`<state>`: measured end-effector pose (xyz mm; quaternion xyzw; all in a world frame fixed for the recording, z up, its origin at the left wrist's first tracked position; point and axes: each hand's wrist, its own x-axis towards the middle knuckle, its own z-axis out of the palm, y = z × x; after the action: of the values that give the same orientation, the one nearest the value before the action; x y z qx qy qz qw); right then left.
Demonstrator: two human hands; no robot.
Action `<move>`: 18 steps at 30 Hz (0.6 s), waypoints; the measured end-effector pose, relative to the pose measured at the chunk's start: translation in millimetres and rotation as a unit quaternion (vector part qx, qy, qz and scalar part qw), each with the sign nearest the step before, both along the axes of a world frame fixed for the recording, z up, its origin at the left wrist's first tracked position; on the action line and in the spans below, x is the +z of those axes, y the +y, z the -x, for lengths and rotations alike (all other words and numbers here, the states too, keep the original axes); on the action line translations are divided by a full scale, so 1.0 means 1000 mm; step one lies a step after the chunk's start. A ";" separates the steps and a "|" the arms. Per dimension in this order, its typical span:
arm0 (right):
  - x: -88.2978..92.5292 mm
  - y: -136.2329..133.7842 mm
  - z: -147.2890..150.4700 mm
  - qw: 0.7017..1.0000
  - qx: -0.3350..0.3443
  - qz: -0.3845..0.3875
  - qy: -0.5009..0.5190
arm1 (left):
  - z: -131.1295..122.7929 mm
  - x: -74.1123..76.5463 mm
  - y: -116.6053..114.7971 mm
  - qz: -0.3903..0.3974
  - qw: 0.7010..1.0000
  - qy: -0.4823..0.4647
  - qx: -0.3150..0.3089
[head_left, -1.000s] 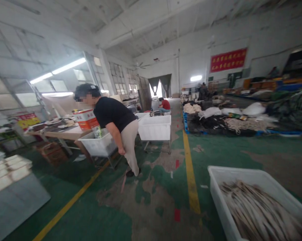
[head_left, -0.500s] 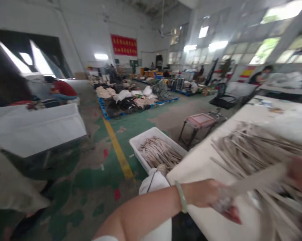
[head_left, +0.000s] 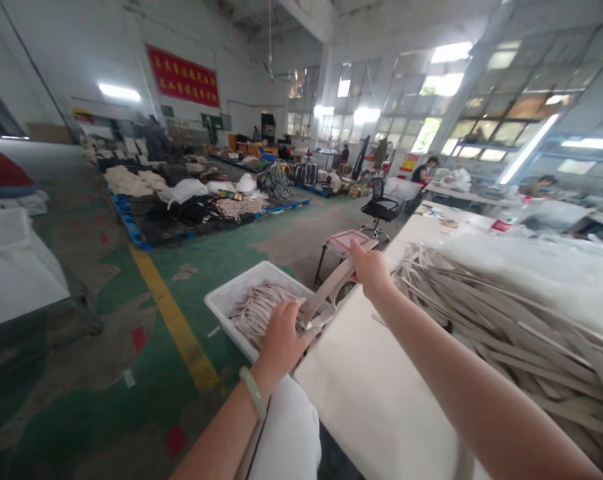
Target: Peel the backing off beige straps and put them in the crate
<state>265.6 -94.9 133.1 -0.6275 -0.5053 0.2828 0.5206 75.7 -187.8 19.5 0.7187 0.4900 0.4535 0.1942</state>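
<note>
Beige strips [head_left: 261, 313] are filling the white plastic bin [head_left: 231, 300] that is standing on the floor just off the near edge of the white table [head_left: 361, 400]. My right hand [head_left: 371, 270] is raised over that edge, pinching one long strip [head_left: 331, 287], and the strip's long axis is slanting down and to the left from my fingers toward the bin. Its lower end is lying just beside my left hand [head_left: 281, 343], which is resting low over the heap in the bin. The back of that hand is hiding my fingers, so I cannot tell whether it is gripping anything. My hands are apart, with the held strip spanning the gap between them; the left is nearer the bin, the right nearer the table. A pale green bangle [head_left: 253, 393] is circling my left wrist, and a white cloth [head_left: 286, 433] is bulging just beside that forearm. Toward the table's far right side, a big pile of beige strips [head_left: 486, 333] is lying in long slanting layers, partly under a clear plastic sheet [head_left: 531, 260]. Farther off, a co-worker [head_left: 424, 170] is working near a black office chair [head_left: 380, 200].
</note>
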 end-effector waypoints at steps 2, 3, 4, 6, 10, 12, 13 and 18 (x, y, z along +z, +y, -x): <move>0.000 -0.003 0.012 1.000 -0.013 0.022 0.011 | -0.002 -0.006 0.014 -0.020 1.000 0.024 -0.001; -0.002 -0.007 0.014 0.999 -0.007 0.033 0.011 | 0.001 -0.009 0.019 -0.014 1.000 0.023 -0.007; -0.004 -0.011 0.013 0.999 0.007 0.044 0.005 | 0.005 -0.013 0.023 -0.004 1.000 0.019 -0.009; -0.014 -0.020 0.007 0.996 0.068 0.055 -0.016 | 0.018 -0.026 0.027 0.013 1.000 0.006 0.007; -0.046 -0.043 -0.019 0.981 0.180 0.068 -0.033 | 0.051 -0.077 0.019 0.151 0.978 -0.139 0.038; -0.062 -0.053 -0.033 0.981 0.166 0.099 -0.024 | 0.067 -0.108 0.015 0.224 0.944 -0.233 0.060; -0.068 -0.058 -0.040 0.982 0.149 0.115 -0.015 | 0.074 -0.122 0.016 0.244 0.930 -0.265 0.075; -0.086 -0.066 -0.056 0.967 0.126 0.220 -0.003 | 0.100 -0.161 0.062 0.290 0.896 -0.316 0.117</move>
<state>322.1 -160.8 47.1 -0.6585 -0.5073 0.4483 0.3288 -23.9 -125.4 -141.6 0.3864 0.5934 0.5139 0.4842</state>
